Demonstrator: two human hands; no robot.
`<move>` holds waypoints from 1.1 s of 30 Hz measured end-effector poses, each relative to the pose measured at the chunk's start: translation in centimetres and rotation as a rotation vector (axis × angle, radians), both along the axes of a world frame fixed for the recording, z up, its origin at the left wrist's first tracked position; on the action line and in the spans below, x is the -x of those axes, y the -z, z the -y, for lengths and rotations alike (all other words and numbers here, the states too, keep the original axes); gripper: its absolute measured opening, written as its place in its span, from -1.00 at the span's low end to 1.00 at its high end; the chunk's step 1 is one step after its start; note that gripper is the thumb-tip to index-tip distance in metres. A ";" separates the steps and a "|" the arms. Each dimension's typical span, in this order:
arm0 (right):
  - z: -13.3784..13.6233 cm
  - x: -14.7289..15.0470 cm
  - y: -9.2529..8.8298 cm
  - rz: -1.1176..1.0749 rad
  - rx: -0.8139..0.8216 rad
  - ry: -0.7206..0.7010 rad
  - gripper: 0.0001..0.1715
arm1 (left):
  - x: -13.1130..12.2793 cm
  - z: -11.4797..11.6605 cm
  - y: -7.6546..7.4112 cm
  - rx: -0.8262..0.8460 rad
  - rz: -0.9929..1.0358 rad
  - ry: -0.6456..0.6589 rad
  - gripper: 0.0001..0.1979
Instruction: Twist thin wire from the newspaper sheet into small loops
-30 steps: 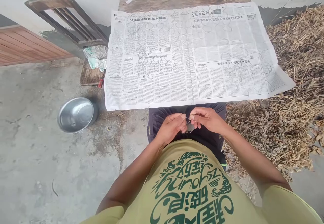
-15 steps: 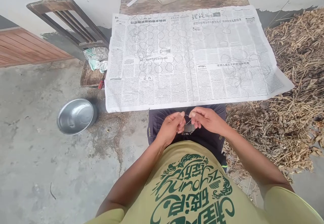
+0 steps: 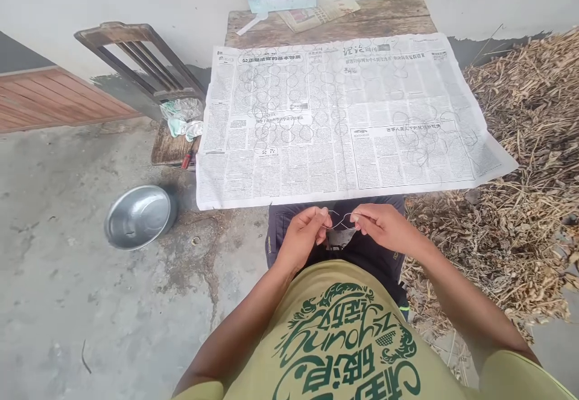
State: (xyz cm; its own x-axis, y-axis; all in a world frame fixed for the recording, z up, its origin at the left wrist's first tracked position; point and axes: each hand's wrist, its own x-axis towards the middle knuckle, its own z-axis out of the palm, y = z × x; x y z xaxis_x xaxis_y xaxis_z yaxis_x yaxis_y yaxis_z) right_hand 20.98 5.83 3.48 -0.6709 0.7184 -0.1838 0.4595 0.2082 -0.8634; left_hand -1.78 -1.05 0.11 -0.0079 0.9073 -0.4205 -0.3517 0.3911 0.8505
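My left hand (image 3: 304,236) and my right hand (image 3: 379,226) are held close together over my lap, just below the near edge of a spread newspaper (image 3: 289,171). Each hand pinches one end of a thin bent wire (image 3: 341,221) that spans the gap between the fingertips. Many thin wire loops (image 3: 289,101) lie scattered across the newspaper, with another cluster (image 3: 418,134) toward its right side.
The newspaper covers a wooden table (image 3: 362,20) against a white wall. A metal bowl (image 3: 138,216) sits on the concrete floor at left. A tipped wooden chair (image 3: 140,62) and rags (image 3: 183,116) lie beyond it. Dry straw (image 3: 520,177) is piled at right.
My hands have drawn slightly apart, so more of the wire shows between them. The view has tilted, showing a calendar on the wall.
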 end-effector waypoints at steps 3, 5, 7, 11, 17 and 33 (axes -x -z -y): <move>0.1 -0.4 -0.7 0.086 -0.133 -0.105 -0.52 | 0.3 0.3 0.0 -0.048 -0.064 0.009 -0.53; 0.2 -0.4 -1.1 0.108 -0.155 -0.152 -0.51 | 0.5 0.2 -0.3 -0.063 -0.070 0.010 -0.54; 0.3 -0.3 -1.4 0.094 -0.112 -0.169 -0.52 | 0.7 0.0 -0.9 -0.071 -0.053 0.001 -0.55; 0.2 0.2 -2.1 0.037 0.055 -0.106 -0.49 | 1.3 -0.7 -2.1 -0.100 -0.008 -0.060 -0.60; -2.1 0.6 -3.1 -0.106 0.331 0.209 -0.42 | 2.4 -0.4 -2.3 -0.103 -0.038 -0.104 -0.64; 0.7 10.5 -0.7 -0.245 0.461 0.162 -0.53 | 4.4 -0.8 -3.1 -0.109 -0.109 -0.228 -0.58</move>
State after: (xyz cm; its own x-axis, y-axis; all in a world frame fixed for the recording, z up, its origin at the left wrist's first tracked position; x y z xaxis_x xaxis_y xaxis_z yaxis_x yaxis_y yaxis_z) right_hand 10.50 5.12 4.15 -0.6207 0.6984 -0.3564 0.2282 -0.2740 -0.9343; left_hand -6.16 -0.25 3.20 -0.2568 0.9169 -0.3056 -0.3245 0.2161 0.9209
